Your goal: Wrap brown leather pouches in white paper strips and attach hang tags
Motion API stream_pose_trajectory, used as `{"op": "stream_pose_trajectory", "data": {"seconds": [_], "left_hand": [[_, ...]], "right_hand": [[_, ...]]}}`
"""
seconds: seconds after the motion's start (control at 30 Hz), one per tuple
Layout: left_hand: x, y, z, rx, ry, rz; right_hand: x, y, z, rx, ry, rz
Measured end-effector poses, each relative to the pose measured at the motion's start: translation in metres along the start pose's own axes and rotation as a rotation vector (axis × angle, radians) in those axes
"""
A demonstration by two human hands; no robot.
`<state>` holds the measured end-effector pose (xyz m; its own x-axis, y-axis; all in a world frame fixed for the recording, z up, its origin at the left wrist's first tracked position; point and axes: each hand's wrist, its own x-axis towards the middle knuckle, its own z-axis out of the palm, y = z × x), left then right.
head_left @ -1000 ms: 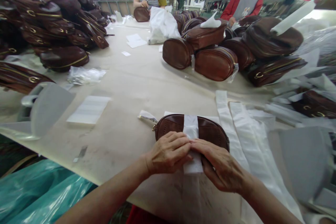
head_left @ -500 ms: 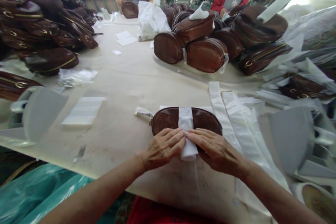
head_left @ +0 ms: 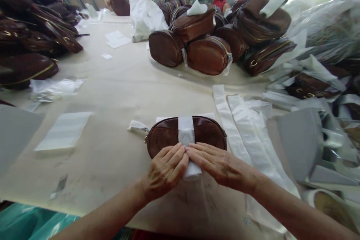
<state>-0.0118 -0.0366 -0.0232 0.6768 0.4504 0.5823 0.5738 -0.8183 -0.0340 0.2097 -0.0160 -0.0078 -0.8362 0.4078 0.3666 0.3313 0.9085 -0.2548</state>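
A dark brown leather pouch (head_left: 208, 127) lies on the table in front of me, with a white paper strip (head_left: 186, 125) across its middle. My left hand (head_left: 167, 168) rests on the pouch's near left side, fingers stretched toward the strip. From the other side my right hand (head_left: 219, 163) lies over the near right part, its straight fingers meeting the left fingertips on the strip. Both thumbs are mostly hidden. Below the fingertips the strip's loose end (head_left: 192, 170) sticks out. A wrapped zipper pull (head_left: 138, 125) extends from the pouch's left end.
Long white paper strips (head_left: 244, 131) lie to the right, beside a grey holder (head_left: 299, 142). Brown bags (head_left: 209, 55) are stacked ahead; more bags (head_left: 25, 69) pile up at left. A paper sheet (head_left: 64, 131) lies left. Two people in aprons stand across the table.
The whole view has shifted, so the pouch and both hands appear slightly farther left and lower. The hands keep the same place on the strip and pouch.
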Motion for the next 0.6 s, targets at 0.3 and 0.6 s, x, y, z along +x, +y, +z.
{"op": "stream_pose_trajectory", "data": {"seconds": [0.3, 0.6], "left_hand": [[-0.008, -0.005, 0.014, 0.065, 0.066, 0.083], [-0.006, -0.021, 0.021, 0.001, 0.128, 0.070]], "right_hand": [[-0.009, 0.002, 0.037, -0.147, 0.208, 0.022], [-0.001, 0.003, 0.060, -0.167, 0.243, 0.159]]}}
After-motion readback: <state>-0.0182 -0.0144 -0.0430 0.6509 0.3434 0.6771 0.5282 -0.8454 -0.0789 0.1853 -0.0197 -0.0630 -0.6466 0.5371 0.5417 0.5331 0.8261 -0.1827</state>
